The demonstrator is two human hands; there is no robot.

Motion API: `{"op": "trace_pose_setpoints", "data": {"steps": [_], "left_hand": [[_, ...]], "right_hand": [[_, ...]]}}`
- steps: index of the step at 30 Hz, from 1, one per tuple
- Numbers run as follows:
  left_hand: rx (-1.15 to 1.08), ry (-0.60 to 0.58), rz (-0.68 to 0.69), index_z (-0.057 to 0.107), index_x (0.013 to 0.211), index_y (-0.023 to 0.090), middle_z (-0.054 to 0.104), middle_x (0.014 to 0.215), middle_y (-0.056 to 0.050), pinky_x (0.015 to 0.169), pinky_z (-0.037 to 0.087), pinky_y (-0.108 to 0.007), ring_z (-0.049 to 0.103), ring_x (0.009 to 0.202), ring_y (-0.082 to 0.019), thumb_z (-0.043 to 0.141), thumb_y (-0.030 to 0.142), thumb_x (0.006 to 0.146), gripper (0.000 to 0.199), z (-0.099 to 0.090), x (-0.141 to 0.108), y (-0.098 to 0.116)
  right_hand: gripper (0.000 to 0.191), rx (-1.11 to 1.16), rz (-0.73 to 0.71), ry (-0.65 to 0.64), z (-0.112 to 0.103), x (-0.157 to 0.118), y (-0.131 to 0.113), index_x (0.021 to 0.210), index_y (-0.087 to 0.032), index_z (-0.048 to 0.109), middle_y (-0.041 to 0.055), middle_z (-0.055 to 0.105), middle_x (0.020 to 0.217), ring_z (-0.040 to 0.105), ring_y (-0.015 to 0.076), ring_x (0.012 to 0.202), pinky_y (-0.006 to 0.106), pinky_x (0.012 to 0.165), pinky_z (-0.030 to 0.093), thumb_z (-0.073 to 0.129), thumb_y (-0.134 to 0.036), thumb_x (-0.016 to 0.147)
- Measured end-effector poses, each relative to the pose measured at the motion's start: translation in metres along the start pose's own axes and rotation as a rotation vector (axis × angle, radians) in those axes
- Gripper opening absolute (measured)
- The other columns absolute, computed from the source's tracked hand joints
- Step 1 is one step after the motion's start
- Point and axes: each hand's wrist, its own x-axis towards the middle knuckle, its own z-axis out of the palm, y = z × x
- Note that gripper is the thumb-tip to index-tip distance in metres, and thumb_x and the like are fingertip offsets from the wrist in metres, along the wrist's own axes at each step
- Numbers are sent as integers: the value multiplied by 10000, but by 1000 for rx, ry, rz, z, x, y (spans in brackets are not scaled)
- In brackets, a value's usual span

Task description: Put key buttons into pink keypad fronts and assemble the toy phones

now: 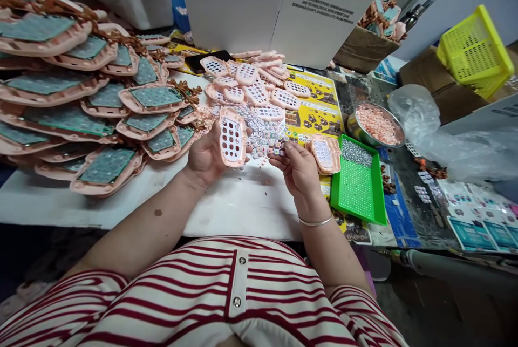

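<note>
My left hand (207, 157) is closed around a pink plastic shell (232, 137), whose white front panel has rows of open holes. Small printed white key buttons (275, 148) sit at the fingertips of my right hand (300, 169), its thumb and fingers pinched together. Between and beyond both hands spreads a loose heap of the same buttons (259, 130). More shells with holed panels (256, 91) are piled behind that heap. Just right of my right hand lies a pink shell with its buttons fitted (324, 154).
Stacked shells with green circuit boards (109, 171) crowd the left. On the right are a green tray (358, 190) with small metal screws, a metal bowl (377, 123) of pink pieces, and a yellow basket (475, 55). A large white carton (267, 7) stands behind.
</note>
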Motion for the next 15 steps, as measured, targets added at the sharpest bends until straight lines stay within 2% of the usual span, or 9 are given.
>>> {"op": "trace_pose_setpoints", "data": {"steps": [3, 5, 8, 10, 12, 13, 15], "left_hand": [[37, -18, 5, 624, 1225, 158, 709, 1171, -136, 654, 612, -381, 737, 816, -264, 652, 505, 839, 519, -2, 0, -4], [60, -44, 15, 617, 1236, 157, 698, 1211, -139, 672, 612, -379, 734, 849, -267, 719, 480, 794, 557, -4, -1, -7], [105, -152, 42, 619, 1243, 190, 690, 1234, -113, 739, 606, -352, 731, 904, -258, 801, 429, 738, 588, -5, -3, -11], [132, -237, 54, 635, 1228, 212, 713, 1165, -79, 768, 592, -305, 725, 931, -236, 824, 379, 727, 561, -5, -4, -14], [124, -282, 28, 657, 1189, 213, 734, 1056, -54, 753, 580, -264, 724, 924, -216, 828, 326, 726, 506, -6, -4, -16], [100, -284, 3, 671, 1155, 207, 740, 1003, -47, 745, 578, -259, 726, 913, -213, 826, 310, 725, 469, -7, -4, -17], [32, -255, -25, 687, 1080, 188, 747, 937, -46, 762, 583, -278, 731, 909, -222, 809, 323, 738, 387, -8, -3, -18]], "right_hand": [[310, -119, -87, -37, 3, -7, -9, 925, -203, 659, -21, 695, 808, 703, 110, 706, 251, 675, 609, 787, -419, 743], [309, -323, -167, -65, 6, -12, -17, 1027, -199, 682, -11, 695, 793, 661, 110, 648, 271, 619, 581, 725, -410, 805], [260, -834, -384, -82, 18, -17, -25, 1080, -175, 704, 14, 675, 718, 631, 142, 644, 310, 634, 537, 600, -326, 896], [245, -1193, -552, -69, 31, -19, -26, 1039, -152, 715, 68, 698, 783, 649, 178, 725, 336, 698, 522, 530, -265, 926], [278, -1425, -634, -91, 44, -20, -22, 1021, -130, 707, 127, 712, 887, 659, 207, 784, 345, 723, 514, 469, -260, 959], [304, -1463, -646, -118, 48, -20, -19, 1048, -120, 695, 147, 713, 931, 663, 217, 809, 346, 732, 517, 445, -277, 977], [366, -1379, -651, -190, 51, -21, -13, 1209, -104, 625, 170, 709, 1044, 673, 238, 907, 349, 773, 536, 444, -338, 993]]}}
